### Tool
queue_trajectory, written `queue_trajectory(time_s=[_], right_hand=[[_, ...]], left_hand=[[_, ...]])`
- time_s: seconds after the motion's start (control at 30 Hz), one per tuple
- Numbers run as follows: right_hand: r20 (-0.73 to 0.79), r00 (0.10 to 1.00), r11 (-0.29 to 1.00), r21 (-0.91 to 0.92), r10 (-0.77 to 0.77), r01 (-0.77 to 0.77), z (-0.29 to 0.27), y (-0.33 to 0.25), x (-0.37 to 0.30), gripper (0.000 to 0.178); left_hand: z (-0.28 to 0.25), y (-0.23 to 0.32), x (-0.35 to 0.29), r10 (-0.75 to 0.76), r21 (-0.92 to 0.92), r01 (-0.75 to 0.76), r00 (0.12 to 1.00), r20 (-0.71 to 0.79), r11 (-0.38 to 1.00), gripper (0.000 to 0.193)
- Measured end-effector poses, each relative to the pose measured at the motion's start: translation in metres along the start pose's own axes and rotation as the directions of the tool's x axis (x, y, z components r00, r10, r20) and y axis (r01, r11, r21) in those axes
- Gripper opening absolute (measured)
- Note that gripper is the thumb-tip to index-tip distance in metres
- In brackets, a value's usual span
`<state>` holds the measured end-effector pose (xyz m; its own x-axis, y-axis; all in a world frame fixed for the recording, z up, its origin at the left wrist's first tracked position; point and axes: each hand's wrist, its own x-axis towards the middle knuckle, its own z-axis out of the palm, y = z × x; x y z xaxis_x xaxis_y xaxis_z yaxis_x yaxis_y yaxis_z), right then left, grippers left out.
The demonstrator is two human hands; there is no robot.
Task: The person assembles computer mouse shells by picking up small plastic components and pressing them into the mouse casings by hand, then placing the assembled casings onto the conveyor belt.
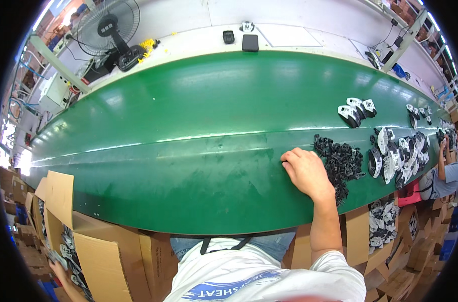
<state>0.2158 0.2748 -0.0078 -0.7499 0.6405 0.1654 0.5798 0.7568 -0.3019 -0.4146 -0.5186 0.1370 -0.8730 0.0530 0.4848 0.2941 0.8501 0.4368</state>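
Note:
My right hand (308, 172) is over the green surface (203, 186), its fingers curled and pressed together. Whatever they hold, if anything, is hidden beneath them. Beside it, to the right, lies a loose heap of small black plastic parts (343, 163). Far to the lower left, my left hand (56, 267) is at an open cardboard box (99, 256), closed on a grey-white plastic shell (57, 258). More black-and-white shells (74, 256) fill that box. The left fingers are small and partly hidden at the picture's dark rim.
Black-and-white shells (403, 157) are piled farther right, with a smaller group (357, 111) behind. Another person (448, 173) works at the right end. A fan (108, 27) and a black box (250, 43) stand on the back ledge. An open carton of shells (382, 224) sits at lower right.

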Motion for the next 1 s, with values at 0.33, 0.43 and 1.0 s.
queue_trajectory(time_s=[0.33, 0.43, 1.0], right_hand=[[-0.302, 0.882, 0.882, 0.194, -0.362, 0.429, 0.044, -0.052, 0.047, 0.013], [-0.225, 0.904, 0.858, 0.295, -0.365, 0.42, 0.056, -0.056, 0.042, 0.014], [-0.35, 0.915, 0.863, 0.378, -0.203, 0.336, 0.08, -0.01, 0.039, 0.02]], left_hand=[[0.016, 0.039, -0.016, -0.287, 0.299, 0.207, 0.923, 0.255, 0.932, 0.066], [0.067, 0.117, 0.006, 0.023, 0.453, -0.106, 0.982, 0.186, 0.885, 0.062], [0.422, 0.936, -0.529, 0.973, -0.928, -0.353, -0.226, -0.038, -0.118, 0.065]])
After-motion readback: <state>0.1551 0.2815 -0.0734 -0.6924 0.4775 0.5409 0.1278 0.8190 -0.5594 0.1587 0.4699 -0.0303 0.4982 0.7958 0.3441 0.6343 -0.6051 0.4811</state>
